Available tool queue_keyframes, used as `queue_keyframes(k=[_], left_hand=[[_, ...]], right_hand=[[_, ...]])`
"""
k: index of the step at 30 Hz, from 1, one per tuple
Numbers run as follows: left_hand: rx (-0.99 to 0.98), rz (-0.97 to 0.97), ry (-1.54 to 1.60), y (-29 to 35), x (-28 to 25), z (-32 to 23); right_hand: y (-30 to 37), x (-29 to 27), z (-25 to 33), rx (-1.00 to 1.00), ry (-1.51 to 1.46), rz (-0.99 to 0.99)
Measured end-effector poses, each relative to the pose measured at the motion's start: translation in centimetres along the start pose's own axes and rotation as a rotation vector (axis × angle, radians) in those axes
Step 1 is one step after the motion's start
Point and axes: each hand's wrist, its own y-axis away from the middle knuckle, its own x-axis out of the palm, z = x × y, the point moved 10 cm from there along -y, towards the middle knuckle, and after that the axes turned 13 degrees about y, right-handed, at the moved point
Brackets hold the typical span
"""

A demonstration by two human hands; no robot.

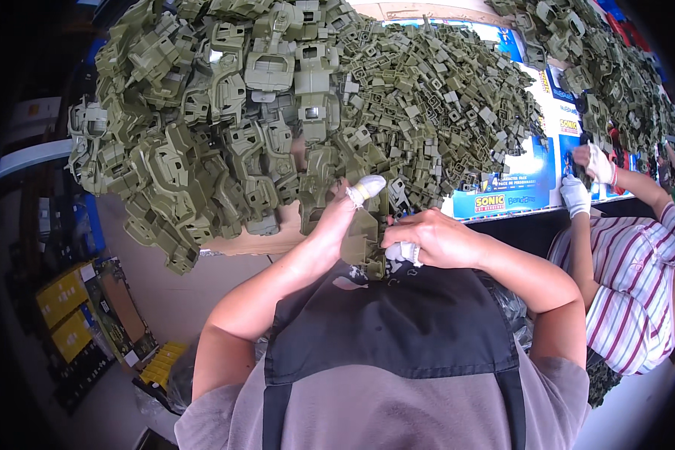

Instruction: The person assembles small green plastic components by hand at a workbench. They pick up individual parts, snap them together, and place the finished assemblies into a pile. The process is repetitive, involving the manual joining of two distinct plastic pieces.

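Observation:
In front of my apron, at the table's near edge, is an olive-green plastic toy vehicle body (362,234). My left hand (339,222) grips it from the left, with its thumb, wrapped in a white finger cover, pointing up along it. From the right, my right hand (441,238) is closed with curled fingers against the same body; whatever its fingertips pinch is hidden. White cloth covers some of its fingers too. Directly beyond my hands lies a heap of small olive-green plastic pieces (435,97). More vehicle bodies (176,169) are piled to its left.
Blue and white printed cardboard (502,196) covers the table under the small pieces. On the right, a person in a striped shirt (630,285) works with white-covered hands (576,196) beside another green pile (615,90). Yellow boxes (61,304) stand low at the left.

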Motion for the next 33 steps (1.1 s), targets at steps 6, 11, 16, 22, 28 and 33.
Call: queue_keyframes(k=[6,11,16,22,28,33], left_hand=[[0.048,-0.028,0.031,-0.2,-1.1,0.5],[0.220,0.059,0.230,-0.5,-4.2,-4.2],[0.535,0.108,0.074,0.5,-5.1,-9.4],[0.678,0.257,-0.059,0.7,-4.1,-9.0],[0.766,0.168,-0.126,0.6,-1.0,-7.7],[0.743,0.128,-0.158,0.7,-0.5,-6.7]], right_hand=[[0.1,2.0,-0.8,0.004,-0.117,0.025],[0.6,-0.5,-6.6,0.202,-0.191,-0.265],[-0.9,5.5,-12.7,0.533,0.266,-0.289],[1.1,0.4,-9.9,0.372,-0.624,-0.669],[-0.4,0.7,-5.0,0.306,-0.422,-0.498],[-0.2,0.0,-3.2,0.339,-0.070,-0.452]])
